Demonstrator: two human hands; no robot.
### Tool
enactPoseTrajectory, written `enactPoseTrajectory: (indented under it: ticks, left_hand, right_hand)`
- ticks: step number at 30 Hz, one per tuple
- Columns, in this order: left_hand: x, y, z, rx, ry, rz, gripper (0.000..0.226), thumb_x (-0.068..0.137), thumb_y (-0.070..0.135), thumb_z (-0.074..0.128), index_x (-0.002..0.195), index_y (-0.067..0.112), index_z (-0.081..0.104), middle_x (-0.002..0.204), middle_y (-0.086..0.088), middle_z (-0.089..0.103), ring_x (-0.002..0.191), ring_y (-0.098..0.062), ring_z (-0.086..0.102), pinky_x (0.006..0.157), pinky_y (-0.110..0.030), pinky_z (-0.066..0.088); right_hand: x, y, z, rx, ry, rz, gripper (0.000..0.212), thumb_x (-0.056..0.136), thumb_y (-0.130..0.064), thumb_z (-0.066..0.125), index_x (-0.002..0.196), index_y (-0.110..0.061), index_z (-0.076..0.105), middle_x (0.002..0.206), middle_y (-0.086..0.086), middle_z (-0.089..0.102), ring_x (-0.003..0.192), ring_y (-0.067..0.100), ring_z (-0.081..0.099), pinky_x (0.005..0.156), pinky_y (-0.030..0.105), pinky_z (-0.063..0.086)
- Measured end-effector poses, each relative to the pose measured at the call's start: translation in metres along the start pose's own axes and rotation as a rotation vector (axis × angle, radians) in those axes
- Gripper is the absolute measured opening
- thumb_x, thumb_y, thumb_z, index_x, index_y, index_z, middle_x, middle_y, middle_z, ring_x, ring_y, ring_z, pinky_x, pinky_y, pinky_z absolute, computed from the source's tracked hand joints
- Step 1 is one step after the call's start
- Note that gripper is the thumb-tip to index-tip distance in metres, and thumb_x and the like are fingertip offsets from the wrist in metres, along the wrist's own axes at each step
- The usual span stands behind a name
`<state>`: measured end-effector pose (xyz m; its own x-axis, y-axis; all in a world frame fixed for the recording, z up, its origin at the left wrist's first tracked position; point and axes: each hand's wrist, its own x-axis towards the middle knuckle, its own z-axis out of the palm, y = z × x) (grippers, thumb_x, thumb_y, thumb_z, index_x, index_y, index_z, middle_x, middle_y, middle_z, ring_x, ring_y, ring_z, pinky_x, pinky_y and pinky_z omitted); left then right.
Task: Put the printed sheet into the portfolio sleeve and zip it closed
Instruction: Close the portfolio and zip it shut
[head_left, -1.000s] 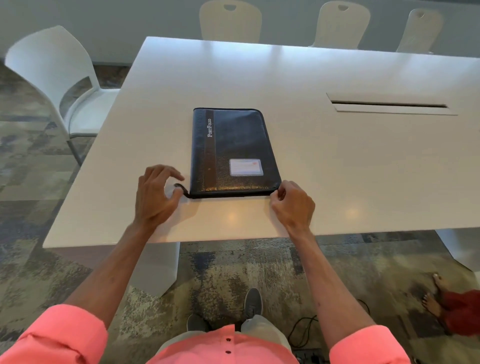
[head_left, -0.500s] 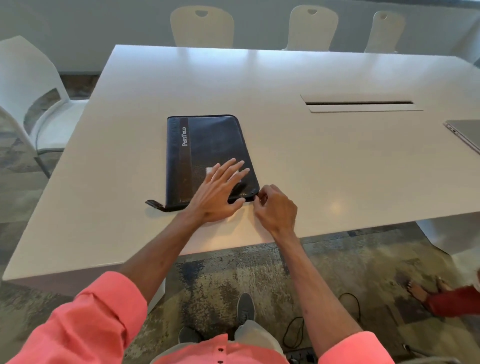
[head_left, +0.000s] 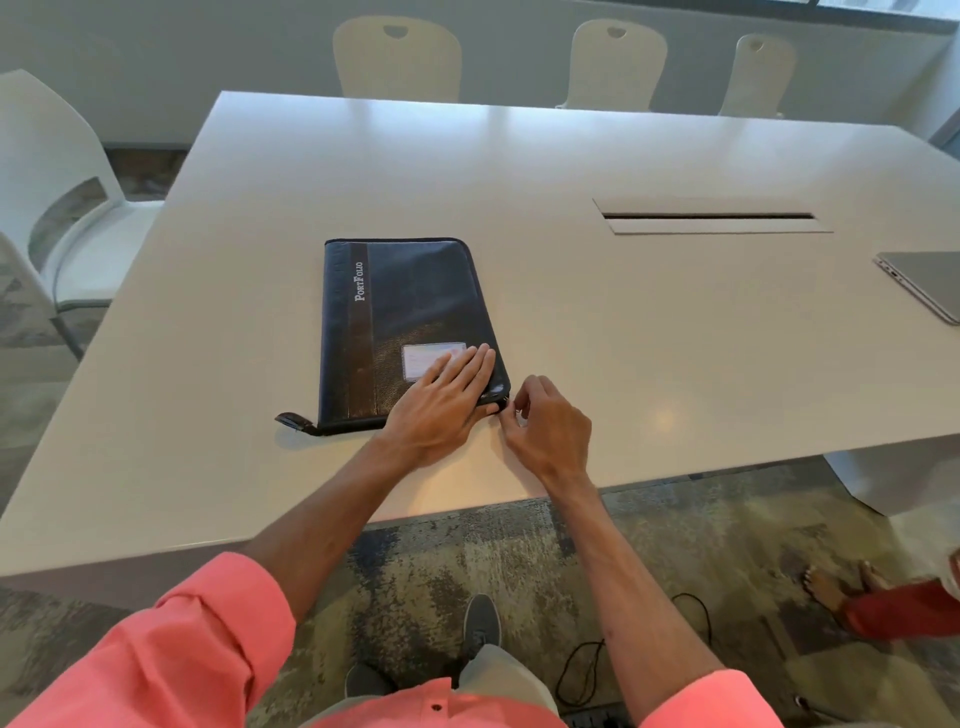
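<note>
1 portfolio (head_left: 405, 301): L hand (head_left: 441, 400) flat on it, R hand (head_left: 550, 426) pinching its corner zip (head_left: 504, 404); 4 chairs (head_left: 397, 57), 1 laptop (head_left: 924, 283).

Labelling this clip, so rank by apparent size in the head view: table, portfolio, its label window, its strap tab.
1. table
2. portfolio
3. label window, partly under the left hand
4. strap tab

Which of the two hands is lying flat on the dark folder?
The left hand: its straight fingers rest flat on the portfolio beside the label. The right hand is curled at the near right corner instead, pinching the zipper pull.
</note>
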<state>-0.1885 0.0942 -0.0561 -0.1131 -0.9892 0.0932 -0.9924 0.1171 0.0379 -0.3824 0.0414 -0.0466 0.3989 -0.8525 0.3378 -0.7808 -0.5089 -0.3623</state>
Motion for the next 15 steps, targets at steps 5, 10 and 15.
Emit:
enactPoseTrajectory:
  ticks: [5, 10, 15]
  left_hand:
    - [-0.007, 0.003, -0.002, 0.036, 0.039, 0.008, 0.077, 0.115, 0.055, 0.01, 0.174, 0.007, 0.001, 0.183, -0.013, 0.006, 0.17, -0.027, 0.008, 0.138, -0.048, 0.015]
    - [-0.014, -0.003, -0.001, 0.055, 0.056, 0.046, 0.074, 0.116, 0.052, 0.016, 0.174, 0.007, 0.004, 0.182, -0.013, 0.008, 0.17, -0.027, 0.009, 0.138, -0.049, 0.017]
    - [-0.019, -0.006, 0.003, 0.085, 0.073, 0.065, 0.073, 0.118, 0.05, 0.024, 0.174, 0.007, 0.006, 0.182, -0.013, 0.009, 0.17, -0.027, 0.01, 0.138, -0.049, 0.019]
  right_hand:
    - [0.01, 0.001, 0.003, 0.056, 0.056, 0.038, 0.021, 0.094, -0.033, 0.074, 0.088, -0.021, 0.058, 0.086, -0.009, 0.064, 0.058, 0.013, 0.054, 0.05, 0.016, 0.029]
    - [0.026, 0.003, 0.006, 0.049, 0.039, 0.016, 0.021, 0.098, -0.033, 0.075, 0.092, -0.021, 0.059, 0.092, -0.008, 0.065, 0.061, 0.014, 0.057, 0.05, 0.016, 0.028]
    - [0.047, 0.008, 0.011, 0.057, 0.018, 0.0, 0.021, 0.103, -0.036, 0.072, 0.097, -0.019, 0.062, 0.097, -0.007, 0.066, 0.066, 0.018, 0.063, 0.056, 0.027, 0.045]
